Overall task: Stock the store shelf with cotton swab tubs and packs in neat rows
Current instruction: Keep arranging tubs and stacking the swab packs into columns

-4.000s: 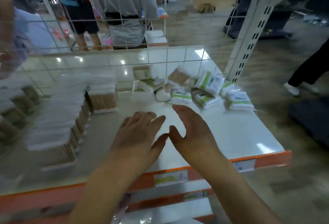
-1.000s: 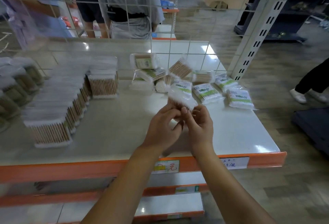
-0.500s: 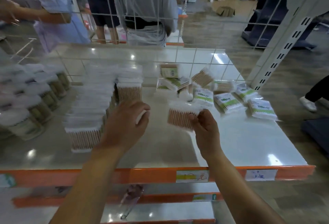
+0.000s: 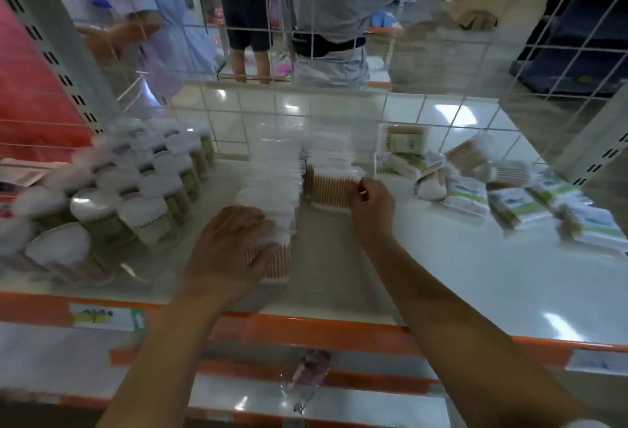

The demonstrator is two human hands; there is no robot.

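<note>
My left hand rests on the front pack of the left row of swab packs. My fingers curl around its near side and hold it. My right hand pinches the right edge of the front pack of the right row. This pack stands upright on the white shelf. The 2 rows stand side by side and run back to the wire grid. Round tubs with white lids fill the left part of the shelf. Loose packs with green labels lie in a messy heap on the right. The picture is blurry, so small things are hard to see. People stand behind the grid.
</note>
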